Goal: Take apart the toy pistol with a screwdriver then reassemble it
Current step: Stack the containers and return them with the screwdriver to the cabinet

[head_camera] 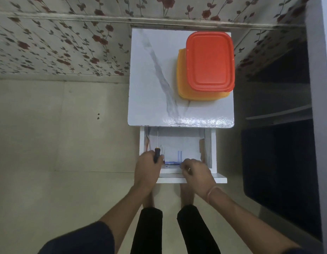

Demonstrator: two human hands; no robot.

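Observation:
My left hand point(147, 168) grips a screwdriver point(157, 150) by its black handle, the thin metal shaft pointing away over the open drawer point(213, 153) of a small white table point(153, 92). My right hand point(194, 172) rests at the drawer's front edge, fingers curled over the front panel; whether it grips anything is unclear. White papers with blue stripes point(179, 153) line the drawer. No toy pistol shows in the head view.
An orange container with a red lid point(209, 60) stands on the table's back right. Flowered wallpaper point(58, 43) runs behind. A dark shelf unit point(280, 125) stands to the right. My legs point(150, 230) are below, on a pale floor.

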